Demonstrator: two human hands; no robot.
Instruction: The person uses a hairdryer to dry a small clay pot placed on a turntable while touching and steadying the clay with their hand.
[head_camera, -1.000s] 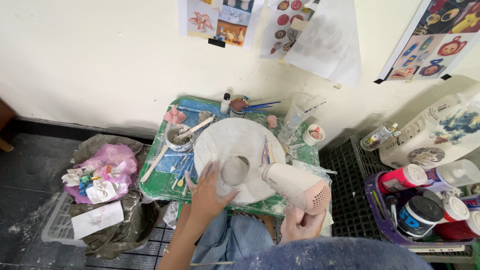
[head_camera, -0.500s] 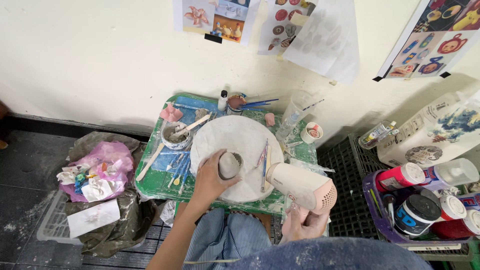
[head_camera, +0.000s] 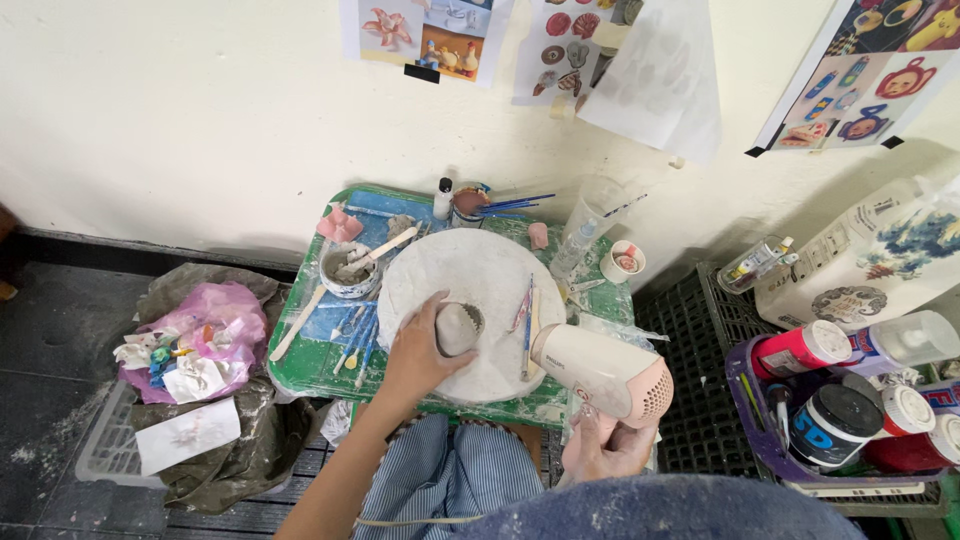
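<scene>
My left hand (head_camera: 420, 350) grips a small grey clay cup (head_camera: 458, 327) that rests on its side on a round white board (head_camera: 480, 275). My right hand (head_camera: 605, 452) holds the handle of a pale pink hair dryer (head_camera: 600, 368), whose nozzle points left toward the cup from a short distance. The board lies on a small green table (head_camera: 310, 368). Several thin modelling tools (head_camera: 526, 318) lie on the board between the cup and the dryer.
A bowl with a wooden stick (head_camera: 350, 270), brushes and small bottles crowd the table's far and left side. A bag of scraps (head_camera: 195, 340) sits on the floor at left. A crate of paint jars (head_camera: 850, 420) and a black crate (head_camera: 700, 400) stand at right.
My left hand has lowered the clay cup onto the board and turned it, its opening now facing away. The hair dryer has shifted slightly left, closer to the cup.
</scene>
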